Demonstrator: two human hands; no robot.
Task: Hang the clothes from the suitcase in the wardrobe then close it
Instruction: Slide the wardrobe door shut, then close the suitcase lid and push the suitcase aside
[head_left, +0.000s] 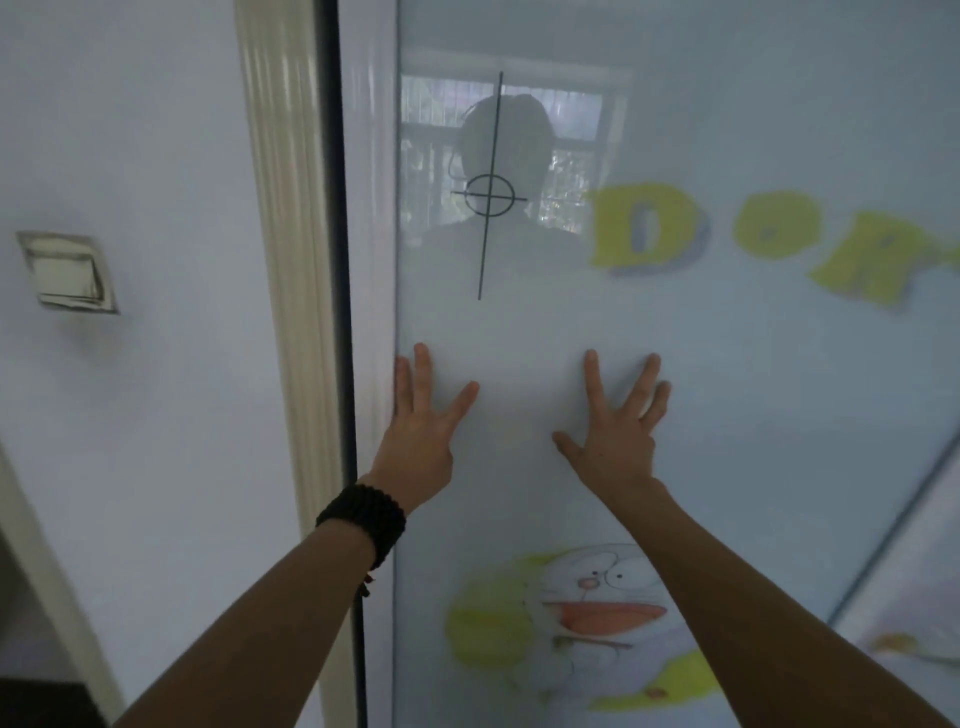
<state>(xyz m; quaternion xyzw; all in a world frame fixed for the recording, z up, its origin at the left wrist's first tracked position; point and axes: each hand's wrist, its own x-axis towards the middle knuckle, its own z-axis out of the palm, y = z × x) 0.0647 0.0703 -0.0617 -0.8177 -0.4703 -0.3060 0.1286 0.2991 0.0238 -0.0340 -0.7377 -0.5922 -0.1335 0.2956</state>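
The wardrobe's sliding door (727, 389) is a glossy pale-blue panel with yellow letters and a cartoon picture, and it fills the right of the view. Its left edge nearly meets the cream wardrobe frame (291, 260), with a thin dark gap between them. My left hand (421, 426) lies flat on the panel by that edge, fingers spread, with a black bracelet on the wrist. My right hand (618, 431) is pressed flat on the panel to the right of it, fingers apart. Neither the suitcase nor any clothes are in view.
A wall switch (67, 273) sits on the pale wall at the left. A second door panel (904, 597) overlaps at the lower right. The glossy panel reflects a window and a person's outline. A dark shape (47, 704) shows at the bottom left.
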